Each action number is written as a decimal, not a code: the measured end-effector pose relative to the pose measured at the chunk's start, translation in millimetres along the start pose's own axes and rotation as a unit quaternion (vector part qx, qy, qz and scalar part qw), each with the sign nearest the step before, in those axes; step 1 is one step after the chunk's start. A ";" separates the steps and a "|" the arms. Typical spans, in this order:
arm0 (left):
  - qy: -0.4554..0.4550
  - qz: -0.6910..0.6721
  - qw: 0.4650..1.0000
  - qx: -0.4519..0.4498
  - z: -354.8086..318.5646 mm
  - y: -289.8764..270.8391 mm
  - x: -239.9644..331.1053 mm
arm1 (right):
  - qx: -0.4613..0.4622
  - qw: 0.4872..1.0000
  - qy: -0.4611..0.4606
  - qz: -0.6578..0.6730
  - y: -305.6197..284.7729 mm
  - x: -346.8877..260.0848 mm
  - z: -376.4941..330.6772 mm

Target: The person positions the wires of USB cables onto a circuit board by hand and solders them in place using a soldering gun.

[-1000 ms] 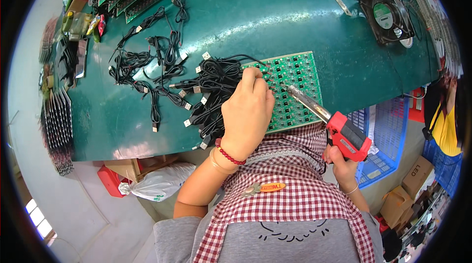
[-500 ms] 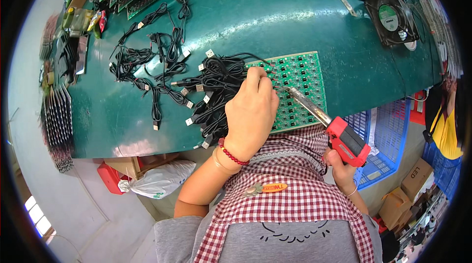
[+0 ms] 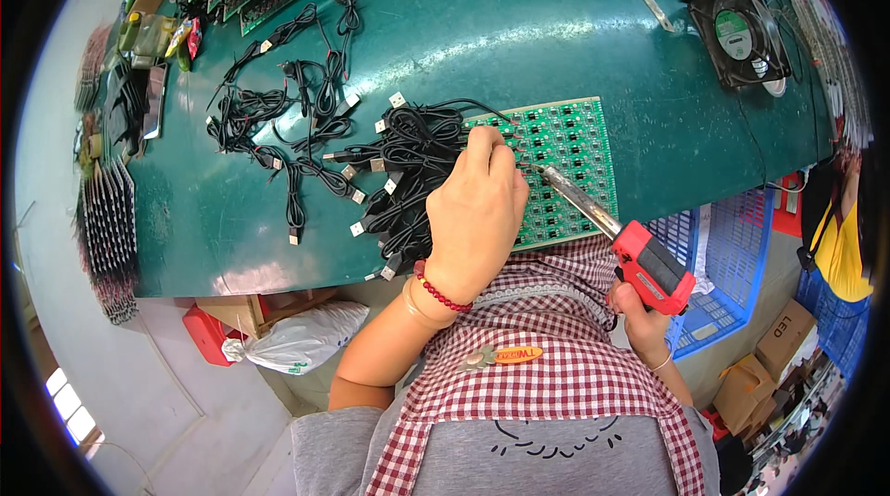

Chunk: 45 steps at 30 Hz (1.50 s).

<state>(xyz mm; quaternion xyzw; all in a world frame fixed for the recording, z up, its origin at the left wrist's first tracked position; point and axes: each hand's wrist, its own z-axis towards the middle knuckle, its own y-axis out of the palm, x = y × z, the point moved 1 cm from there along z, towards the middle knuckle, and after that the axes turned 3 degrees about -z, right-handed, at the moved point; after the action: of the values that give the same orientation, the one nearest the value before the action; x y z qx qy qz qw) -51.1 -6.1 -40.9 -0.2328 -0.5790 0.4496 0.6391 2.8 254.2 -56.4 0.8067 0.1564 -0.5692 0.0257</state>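
Two hands, set apart: the left hand [image 3: 476, 209], fingertips drawn together above the left part of a green circuit board [image 3: 575, 171], anything between them hidden; the right hand [image 3: 642, 318], closed around the handle of a red-and-black soldering gun [image 3: 654, 264], its tip over the board near the left fingertips. The board lies on the green surface [image 3: 686, 125] beside bundled black cables [image 3: 408, 146]. Lettering appears on the gun's side, a fan's [image 3: 762, 19] green-and-white label [image 3: 733, 35], a brown carton [image 3: 781, 348] and the checked apron's [image 3: 547, 394] orange oval badge [image 3: 519, 354].
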 end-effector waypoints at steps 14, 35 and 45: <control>-0.022 0.000 1.000 -0.012 4.1 -1.1 7.6 | 0.204 0.934 -0.262 0.133 -43.3 -63.8 33.1; 0.003 0.017 1.000 -0.011 1.5 0.7 6.4 | 0.308 0.907 -0.246 0.149 -55.8 -54.4 53.3; -0.029 -0.032 0.999 -0.027 1.1 -0.2 -0.7 | 0.000 0.995 -0.043 0.094 -12.4 -2.9 -4.1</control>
<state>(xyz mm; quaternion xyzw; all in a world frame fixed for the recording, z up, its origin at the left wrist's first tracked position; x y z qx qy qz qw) -52.0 -7.0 -40.9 -0.2182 -0.6164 0.4196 0.6296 2.1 266.1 -50.6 0.7929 0.0789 -0.5981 0.0858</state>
